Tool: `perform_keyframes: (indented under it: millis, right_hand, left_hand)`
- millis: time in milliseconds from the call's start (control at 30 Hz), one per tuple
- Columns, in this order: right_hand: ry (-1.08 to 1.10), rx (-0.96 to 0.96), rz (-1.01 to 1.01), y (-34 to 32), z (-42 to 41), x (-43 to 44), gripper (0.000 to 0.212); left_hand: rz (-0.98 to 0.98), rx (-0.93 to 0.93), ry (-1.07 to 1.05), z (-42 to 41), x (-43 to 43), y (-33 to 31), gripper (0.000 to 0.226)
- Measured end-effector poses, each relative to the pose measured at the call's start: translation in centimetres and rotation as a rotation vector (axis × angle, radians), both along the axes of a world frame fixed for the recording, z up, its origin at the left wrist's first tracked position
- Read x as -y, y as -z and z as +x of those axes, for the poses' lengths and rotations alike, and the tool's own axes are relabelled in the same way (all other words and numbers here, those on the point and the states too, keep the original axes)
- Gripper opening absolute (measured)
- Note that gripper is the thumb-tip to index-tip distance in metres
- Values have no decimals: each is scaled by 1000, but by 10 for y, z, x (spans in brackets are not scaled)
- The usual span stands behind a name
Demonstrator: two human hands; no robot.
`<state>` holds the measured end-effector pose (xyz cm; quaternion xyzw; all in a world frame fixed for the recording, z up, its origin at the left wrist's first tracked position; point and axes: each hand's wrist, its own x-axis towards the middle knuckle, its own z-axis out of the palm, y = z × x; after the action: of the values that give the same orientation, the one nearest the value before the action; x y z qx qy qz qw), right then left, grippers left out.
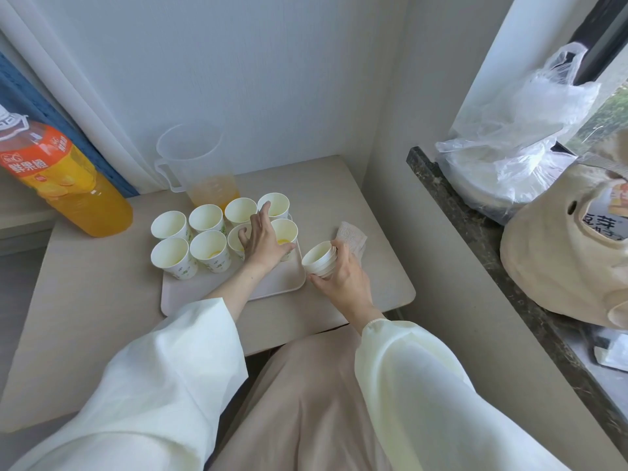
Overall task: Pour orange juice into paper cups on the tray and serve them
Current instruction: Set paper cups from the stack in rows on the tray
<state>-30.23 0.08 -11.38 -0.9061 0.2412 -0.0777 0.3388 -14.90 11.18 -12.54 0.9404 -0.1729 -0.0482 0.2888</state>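
Eight cups (207,217): on our tray (190,290), centre frame.
Left hand (265,241): we spread it over them.
Right hand (346,280): we grip a cup stack (317,258).

Soft even daylight from the right, faint shadows, wide-angle bending at edges

A pale wooden table (102,300) sits against a white wall (272,62), beside a dark stone windowsill (472,246).
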Motion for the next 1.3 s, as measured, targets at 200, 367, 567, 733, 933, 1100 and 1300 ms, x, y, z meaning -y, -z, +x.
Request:
perform_keyframes:
  millis: [200,367,567,733,933,1100,1300]
  right_hand:
    - [-2,5,-4,0,-2,-2,69]
    - [8,8,6,1,-2,-2,70]
    - [4,-4,-4,1,-3,-1,71]
    - [6,8,-8,2,-3,-2,69]
    - [-4,4,0,3,-3,0,71]
    - [-1,1,-5,5,-3,1,73]
    - [13,19,1,4,-5,-1,72]
  left_hand:
    - [38,-9,14,1,-2,0,102]
    - [66,7,25,1,-2,0,102]
    - [46,6,33,3,0,2,108]
    - [6,-2,13,6,3,4,104]
    - [7,2,6,7,6,4,102]
    - [19,1,6,7,5,6,101]
    - [23,-7,-10,4,2,0,106]
